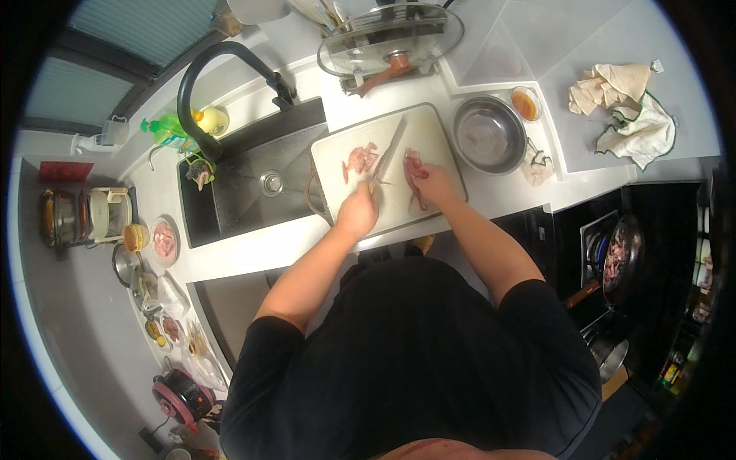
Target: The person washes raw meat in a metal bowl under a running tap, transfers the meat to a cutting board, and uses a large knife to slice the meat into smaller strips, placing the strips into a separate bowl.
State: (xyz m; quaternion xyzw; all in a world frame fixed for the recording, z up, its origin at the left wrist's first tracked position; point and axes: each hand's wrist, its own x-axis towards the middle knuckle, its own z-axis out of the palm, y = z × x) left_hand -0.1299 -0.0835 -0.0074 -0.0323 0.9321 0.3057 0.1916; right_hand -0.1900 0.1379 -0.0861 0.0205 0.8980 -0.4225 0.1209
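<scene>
A white cutting board (pixel 359 123) lies on the counter beside the sink. My left hand (pixel 357 211) is closed on the handle of a kitchen knife (pixel 395 142), whose blade points away from me across the board's middle. Cut pieces of raw meat (pixel 362 158) lie on the board beyond my left hand. My right hand (pixel 436 185) grips a long strip of raw meat (pixel 411 167) on the board's right half. A steel bowl (pixel 489 135) stands just right of the board.
At left is the black sink (pixel 247 213) with a black faucet (pixel 198 75). A glass lid (pixel 374 49) stands behind the board. A pan of meat (pixel 615 259) sits over a blue flame at far right. A plate of meat (pixel 164 241) stands left of the sink.
</scene>
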